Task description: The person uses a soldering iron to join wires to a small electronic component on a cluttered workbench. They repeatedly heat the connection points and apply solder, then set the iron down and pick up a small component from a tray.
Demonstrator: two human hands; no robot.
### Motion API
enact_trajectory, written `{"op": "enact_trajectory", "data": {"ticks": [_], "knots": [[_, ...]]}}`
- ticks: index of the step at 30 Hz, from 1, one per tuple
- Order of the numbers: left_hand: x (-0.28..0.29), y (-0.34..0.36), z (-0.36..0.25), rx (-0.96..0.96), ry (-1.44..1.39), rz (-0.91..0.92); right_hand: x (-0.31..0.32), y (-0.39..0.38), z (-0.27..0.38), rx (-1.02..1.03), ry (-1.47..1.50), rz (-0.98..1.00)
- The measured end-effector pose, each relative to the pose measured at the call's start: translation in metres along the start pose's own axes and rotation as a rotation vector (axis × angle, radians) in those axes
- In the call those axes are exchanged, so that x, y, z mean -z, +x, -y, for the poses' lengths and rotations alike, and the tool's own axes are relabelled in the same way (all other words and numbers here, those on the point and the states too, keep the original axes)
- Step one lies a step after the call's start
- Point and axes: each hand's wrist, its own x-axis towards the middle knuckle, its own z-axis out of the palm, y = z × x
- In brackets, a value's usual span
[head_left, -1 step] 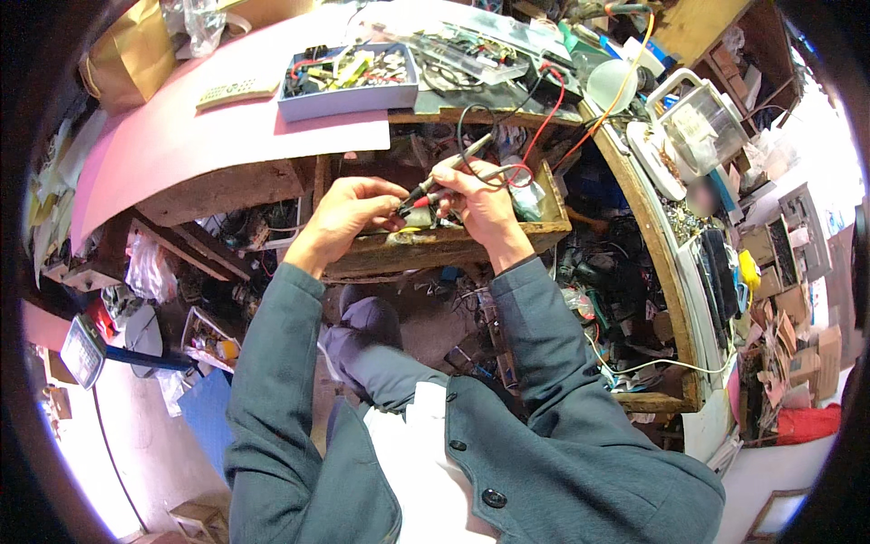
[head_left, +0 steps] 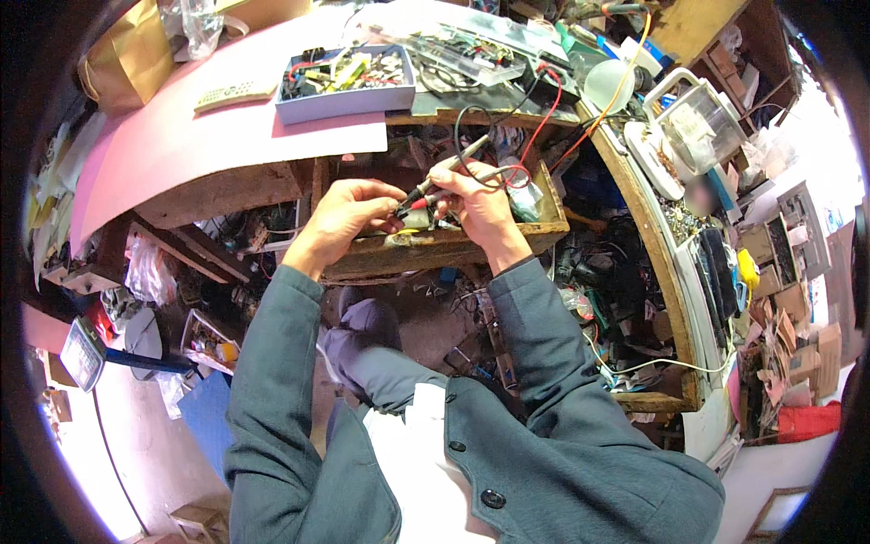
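Two slim test probes (head_left: 416, 194), one with a black tip and one with a red, are gripped together in my right hand (head_left: 476, 198). A red lead (head_left: 555, 111) and a black lead curl up from them to the bench. My left hand (head_left: 352, 214) faces it, thumb and fingers pinched on something small and dark at the probe tips, too hidden to name. Both hands hover over an open wooden drawer (head_left: 426, 251) of mixed small parts, with a round yellow piece (head_left: 405, 232) at its front edge.
On the bench stand a blue-grey box (head_left: 344, 104) of small parts and a light keypad-like device (head_left: 237, 94). A clear container (head_left: 702, 127) with a white handle is at the right. Cables and scrap crowd the wooden compartment (head_left: 675, 313) beside my right arm.
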Motion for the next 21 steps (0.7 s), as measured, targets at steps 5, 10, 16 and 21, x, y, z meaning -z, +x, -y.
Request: {"op": "enact_trajectory", "data": {"ticks": [5,10,16,21], "knots": [[-0.0006,0.0013,0.0026,-0.004,-0.030,0.004,0.0024,0.0003,-0.0016,0.005,-0.006,-0.006],[-0.0018,0.0010,0.0005,-0.004,-0.013,0.009,0.0040,0.0009,-0.0038,0.002,0.000,-0.010],[0.0017,-0.0004,0.0037,-0.011,-0.033,0.009,0.0026,0.0013,-0.0044,-0.001,-0.009,0.003],[-0.0019,-0.0012,-0.0007,-0.005,-0.033,0.010,0.0047,0.0019,-0.0044,-0.007,0.011,0.005]]}}
